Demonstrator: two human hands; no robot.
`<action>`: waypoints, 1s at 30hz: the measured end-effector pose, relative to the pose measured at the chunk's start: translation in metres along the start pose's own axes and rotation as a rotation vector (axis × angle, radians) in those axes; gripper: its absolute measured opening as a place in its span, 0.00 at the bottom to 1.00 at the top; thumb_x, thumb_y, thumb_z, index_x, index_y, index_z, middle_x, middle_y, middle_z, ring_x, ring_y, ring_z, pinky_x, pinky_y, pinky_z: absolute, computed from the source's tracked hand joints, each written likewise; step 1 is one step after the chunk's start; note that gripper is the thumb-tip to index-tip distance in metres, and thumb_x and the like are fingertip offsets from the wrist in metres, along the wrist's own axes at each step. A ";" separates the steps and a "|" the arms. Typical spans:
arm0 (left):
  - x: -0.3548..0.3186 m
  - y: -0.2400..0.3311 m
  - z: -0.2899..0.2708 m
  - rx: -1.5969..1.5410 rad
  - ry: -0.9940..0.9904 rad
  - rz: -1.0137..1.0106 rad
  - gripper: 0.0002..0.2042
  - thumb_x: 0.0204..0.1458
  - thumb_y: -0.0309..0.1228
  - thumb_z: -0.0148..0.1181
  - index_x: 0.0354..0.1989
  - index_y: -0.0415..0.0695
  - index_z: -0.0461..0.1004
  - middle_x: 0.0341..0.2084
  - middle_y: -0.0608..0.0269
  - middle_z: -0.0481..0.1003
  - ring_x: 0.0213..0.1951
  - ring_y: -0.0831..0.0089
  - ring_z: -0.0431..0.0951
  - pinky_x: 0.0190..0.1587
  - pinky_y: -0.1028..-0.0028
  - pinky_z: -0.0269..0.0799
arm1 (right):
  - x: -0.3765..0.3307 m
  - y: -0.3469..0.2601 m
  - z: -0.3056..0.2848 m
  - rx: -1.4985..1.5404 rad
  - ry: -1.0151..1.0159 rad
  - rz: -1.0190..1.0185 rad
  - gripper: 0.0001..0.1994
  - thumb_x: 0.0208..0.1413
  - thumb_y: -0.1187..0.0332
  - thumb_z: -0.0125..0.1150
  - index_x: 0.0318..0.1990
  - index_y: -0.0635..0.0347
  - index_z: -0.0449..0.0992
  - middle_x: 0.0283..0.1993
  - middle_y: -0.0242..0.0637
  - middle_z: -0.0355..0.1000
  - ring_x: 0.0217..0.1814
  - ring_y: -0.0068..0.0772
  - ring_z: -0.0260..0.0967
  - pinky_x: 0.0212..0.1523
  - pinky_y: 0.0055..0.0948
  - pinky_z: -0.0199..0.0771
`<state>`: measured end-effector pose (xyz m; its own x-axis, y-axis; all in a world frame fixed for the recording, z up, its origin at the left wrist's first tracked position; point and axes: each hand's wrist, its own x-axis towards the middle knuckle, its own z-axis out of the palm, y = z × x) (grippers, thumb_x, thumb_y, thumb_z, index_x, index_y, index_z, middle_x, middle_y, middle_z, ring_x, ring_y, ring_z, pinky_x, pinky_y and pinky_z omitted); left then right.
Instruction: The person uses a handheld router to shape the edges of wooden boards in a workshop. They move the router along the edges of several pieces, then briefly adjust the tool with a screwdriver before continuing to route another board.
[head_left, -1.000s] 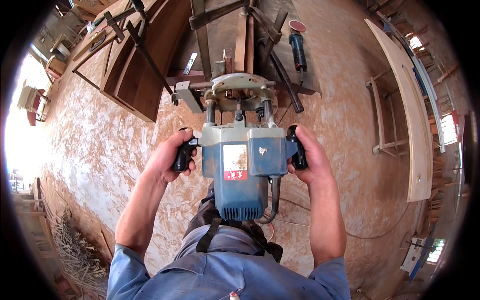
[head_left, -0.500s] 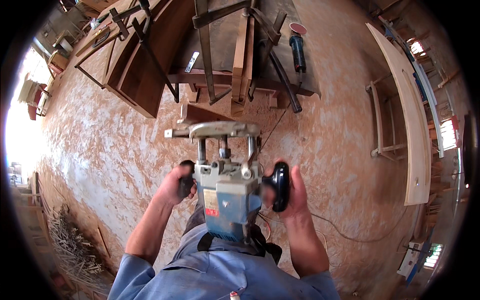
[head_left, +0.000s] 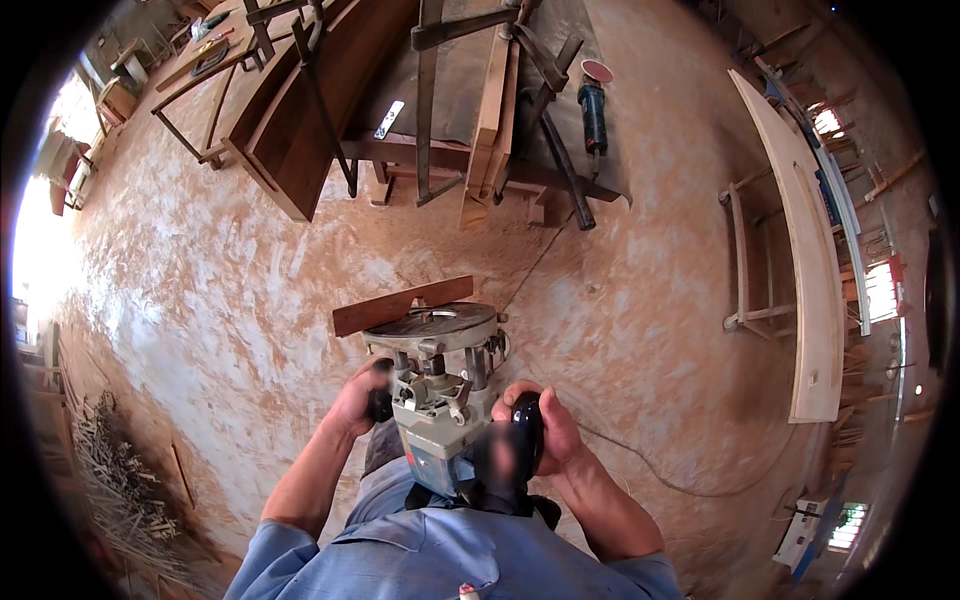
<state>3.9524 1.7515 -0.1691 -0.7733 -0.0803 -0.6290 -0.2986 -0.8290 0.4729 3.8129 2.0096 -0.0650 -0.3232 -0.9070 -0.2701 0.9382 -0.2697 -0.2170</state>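
- Left hand point(head_left: 358, 402): I have it low in the frame, left of centre, fingers wrapped tight round the black side knob on the left of the router.
- Right hand point(head_left: 548, 432): low centre-right, curled closed round the black knob on the right side of the same tool; that knob is partly blurred.
- Router point(head_left: 440, 400): blue-grey plunge machine, lower centre of the frame, held between both hands above my lap, its round base plate pointing away from me toward the frame's middle. Two metal columns join the body to the base.
- Wooden strip point(head_left: 402, 305): a reddish-brown flat piece, just beyond the base plate and touching its far edge as seen here, tilted up slightly to the right.
- Power cord point(head_left: 640, 465): thin dark line trailing over the floor from near the right hand toward the lower right.
- Blue shirt point(head_left: 440, 550): sleeves and front fill the bottom edge of the frame.
- Floor point(head_left: 250, 290): dusty, sawdust-streaked, reddish-tan, covering the middle of the frame.
- Worktop point(head_left: 470, 90): dark surface at upper centre, carried on a wooden frame, with several wooden bars and clamps leaning across it.
- Angle grinder point(head_left: 594, 105): blue body with a reddish disc, lying on the worktop's right part, upper centre-right.
- Dark wooden cabinet piece point(head_left: 290, 130): upper left of centre, beside the worktop.
- Long pale board point(head_left: 800, 250): curved plank along the right side of the frame, beside a small wooden rack.
- Pile of thin sticks point(head_left: 115, 480): lower left edge.
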 end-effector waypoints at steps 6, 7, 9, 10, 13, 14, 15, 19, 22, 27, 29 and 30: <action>-0.012 -0.015 0.008 0.057 0.028 0.081 0.22 0.56 0.34 0.53 0.59 0.40 0.66 0.47 0.57 0.75 0.48 0.68 0.76 0.53 0.69 0.72 | -0.010 0.011 0.027 -0.198 0.091 0.013 0.23 0.59 0.46 0.59 0.46 0.57 0.69 0.42 0.40 0.68 0.39 0.32 0.70 0.34 0.33 0.78; -0.013 -0.019 0.011 0.112 0.107 0.069 0.22 0.57 0.35 0.53 0.59 0.40 0.66 0.47 0.57 0.75 0.48 0.69 0.75 0.52 0.69 0.71 | -0.011 0.013 0.031 -0.246 0.114 0.018 0.23 0.58 0.45 0.60 0.46 0.57 0.70 0.42 0.39 0.68 0.38 0.32 0.70 0.34 0.33 0.78; -0.014 -0.025 0.019 0.221 0.265 0.043 0.21 0.59 0.36 0.52 0.59 0.39 0.66 0.48 0.58 0.74 0.46 0.72 0.74 0.50 0.71 0.69 | -0.013 0.018 0.041 -0.284 0.146 0.020 0.24 0.57 0.46 0.62 0.45 0.58 0.70 0.42 0.40 0.69 0.38 0.32 0.71 0.33 0.33 0.78; -0.019 -0.024 0.023 0.341 0.340 0.072 0.17 0.59 0.36 0.53 0.52 0.37 0.72 0.42 0.60 0.76 0.40 0.76 0.73 0.44 0.72 0.68 | -0.015 0.020 0.044 -0.299 0.161 0.018 0.24 0.56 0.46 0.63 0.45 0.58 0.70 0.42 0.40 0.70 0.38 0.32 0.71 0.33 0.32 0.78; -0.022 -0.031 0.013 0.491 0.427 0.345 0.14 0.59 0.36 0.54 0.42 0.36 0.76 0.32 0.64 0.76 0.36 0.80 0.70 0.39 0.72 0.67 | -0.017 0.026 0.052 -0.434 0.239 -0.009 0.23 0.55 0.48 0.66 0.44 0.59 0.71 0.42 0.40 0.71 0.38 0.31 0.72 0.33 0.31 0.78; -0.039 -0.018 0.036 0.540 0.447 0.364 0.15 0.59 0.37 0.54 0.37 0.34 0.77 0.29 0.64 0.77 0.34 0.80 0.71 0.39 0.73 0.69 | -0.017 0.028 0.053 -0.453 0.260 -0.006 0.23 0.54 0.49 0.67 0.44 0.60 0.71 0.42 0.40 0.72 0.38 0.30 0.72 0.33 0.31 0.78; -0.035 -0.022 0.038 0.557 0.389 0.375 0.15 0.59 0.36 0.54 0.39 0.33 0.77 0.30 0.64 0.77 0.35 0.79 0.72 0.40 0.73 0.69 | -0.016 0.028 0.053 -0.471 0.280 -0.003 0.23 0.54 0.50 0.68 0.44 0.60 0.71 0.42 0.40 0.73 0.38 0.30 0.73 0.34 0.31 0.78; -0.039 -0.026 0.055 0.418 0.221 0.294 0.14 0.58 0.32 0.58 0.45 0.34 0.77 0.37 0.62 0.79 0.40 0.76 0.75 0.45 0.73 0.70 | -0.016 0.038 0.054 -0.489 0.296 0.007 0.14 0.60 0.60 0.64 0.44 0.61 0.71 0.39 0.39 0.74 0.36 0.27 0.72 0.33 0.27 0.77; -0.038 -0.030 0.059 0.206 0.184 0.187 0.13 0.55 0.30 0.61 0.46 0.35 0.78 0.38 0.63 0.79 0.39 0.76 0.76 0.44 0.73 0.72 | -0.015 0.045 0.043 -0.488 0.331 0.014 0.15 0.59 0.60 0.65 0.44 0.62 0.72 0.39 0.40 0.74 0.35 0.28 0.72 0.32 0.27 0.77; -0.014 -0.039 0.049 0.214 0.114 0.079 0.12 0.54 0.30 0.63 0.44 0.36 0.79 0.38 0.65 0.80 0.36 0.79 0.76 0.42 0.74 0.73 | -0.010 0.048 0.025 -0.444 0.381 -0.040 0.18 0.57 0.57 0.67 0.44 0.62 0.72 0.39 0.41 0.73 0.35 0.29 0.72 0.32 0.28 0.78; -0.008 -0.031 0.056 0.174 0.046 0.111 0.13 0.53 0.30 0.64 0.44 0.36 0.79 0.38 0.64 0.80 0.36 0.79 0.76 0.41 0.74 0.73 | -0.004 0.049 0.015 -0.455 0.380 -0.087 0.19 0.56 0.57 0.67 0.44 0.62 0.72 0.39 0.42 0.73 0.35 0.30 0.72 0.32 0.29 0.78; -0.002 -0.034 0.055 0.199 0.039 0.147 0.13 0.53 0.29 0.64 0.45 0.36 0.79 0.38 0.63 0.80 0.36 0.78 0.76 0.41 0.73 0.74 | -0.002 0.051 0.010 -0.473 0.384 -0.086 0.19 0.56 0.56 0.67 0.44 0.62 0.71 0.39 0.42 0.73 0.36 0.30 0.72 0.34 0.29 0.78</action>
<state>3.9337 1.8104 -0.1504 -0.7954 -0.2170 -0.5658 -0.2916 -0.6814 0.6713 3.8628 1.9941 -0.0659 -0.4996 -0.6830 -0.5329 0.7784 -0.0840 -0.6222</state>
